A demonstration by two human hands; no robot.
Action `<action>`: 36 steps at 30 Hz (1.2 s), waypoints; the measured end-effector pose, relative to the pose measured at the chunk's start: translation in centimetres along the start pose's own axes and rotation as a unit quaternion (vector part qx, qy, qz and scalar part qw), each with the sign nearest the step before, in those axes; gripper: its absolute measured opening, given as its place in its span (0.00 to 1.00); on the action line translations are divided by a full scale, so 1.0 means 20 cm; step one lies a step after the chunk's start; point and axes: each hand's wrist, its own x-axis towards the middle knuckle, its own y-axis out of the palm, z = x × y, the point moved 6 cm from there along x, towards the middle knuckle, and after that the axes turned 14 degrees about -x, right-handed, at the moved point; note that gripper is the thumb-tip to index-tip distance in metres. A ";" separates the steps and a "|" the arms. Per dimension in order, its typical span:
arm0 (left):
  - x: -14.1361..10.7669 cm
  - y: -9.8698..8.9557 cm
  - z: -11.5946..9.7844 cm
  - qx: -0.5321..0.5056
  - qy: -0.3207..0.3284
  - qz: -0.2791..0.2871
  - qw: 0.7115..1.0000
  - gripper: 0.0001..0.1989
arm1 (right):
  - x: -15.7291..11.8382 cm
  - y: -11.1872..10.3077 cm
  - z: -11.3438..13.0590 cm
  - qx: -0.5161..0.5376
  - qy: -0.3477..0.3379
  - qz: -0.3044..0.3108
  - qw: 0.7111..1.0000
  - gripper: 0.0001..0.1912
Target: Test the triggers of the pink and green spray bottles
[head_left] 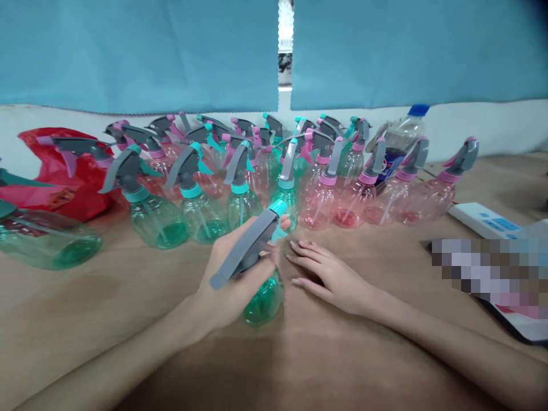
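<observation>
My left hand (233,279) is closed around the neck of a green spray bottle (263,302) with a grey and turquoise trigger head. The bottle is close to upright over the wooden table, its nozzle pointing away from me; whether its base touches the wood I cannot tell. To the right, my right hand (327,274) lies palm down on the tabletop, fingers stretched out and holding nothing. Just beyond both hands stand green spray bottles (203,220) on the left and pink spray bottles (319,208) on the right, in several rows.
A red plastic bag (81,194) sits at the back left, near a clear green bottle (55,242) at the left edge. Back right stands a large bottle with a blue cap (418,110). A white device (483,220) and a pixelated flat object (492,279) lie on the right.
</observation>
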 end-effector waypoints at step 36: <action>-0.02 -0.01 0.02 0.010 0.026 -0.031 0.999 0.15 | 0.00 0.00 0.00 -0.002 0.000 0.007 1.000 0.25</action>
